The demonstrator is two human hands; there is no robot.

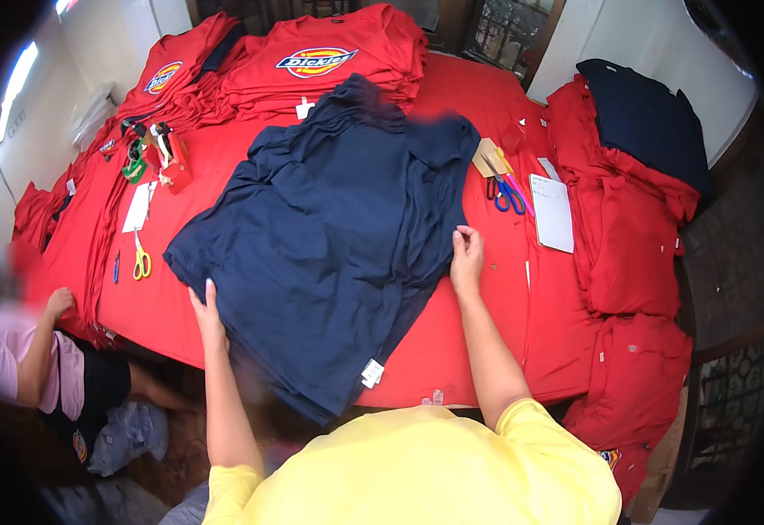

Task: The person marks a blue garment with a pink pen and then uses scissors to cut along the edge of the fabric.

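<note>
A navy T-shirt (312,227) lies spread and wrinkled across the red-covered table, seemingly with more navy cloth layered under it. Its near edge hangs over the table's front, where a white tag (371,374) shows. My left hand (210,322) holds the lower left edge, thumb on top and the other fingers partly hidden by the cloth. At the right edge, my right hand (467,258) pinches the fabric between thumb and fingers.
Red shirts (325,61) are piled at the back, more red garments (627,236) at right under folded navy cloth (644,118). Blue scissors (509,197), a notepad (552,213), and yellow scissors (141,258) lie on the table (434,350). Another person (41,359) sits at left.
</note>
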